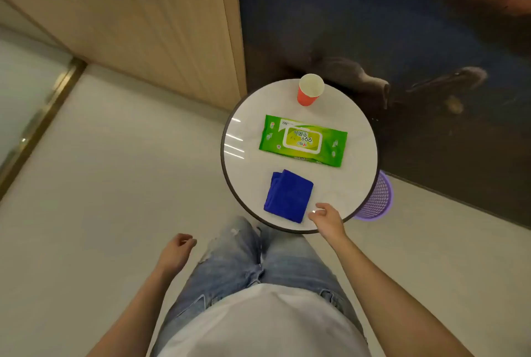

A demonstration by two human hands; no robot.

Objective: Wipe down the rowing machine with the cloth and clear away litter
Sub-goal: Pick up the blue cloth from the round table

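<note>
Stood at the near rim of a round white table. Saw the folded blue cloth lying flat on the table's near part, gripped by neither hand. Held the right hand over the table's near rim, just right of the cloth, fingers loosely curled and half open, gripping nothing; could not tell whether the fingertips touched the cloth's corner. Let the left hand hang well to the left of the table and off it, fingers loosely curled, holding nothing. Saw a green pack of wet wipes lying flat at the table's middle, apart from the cloth, and a red paper cup standing upright at the table's far rim. Glimpsed a purple mesh basket on the floor, partly hidden under the table's right rim
</note>
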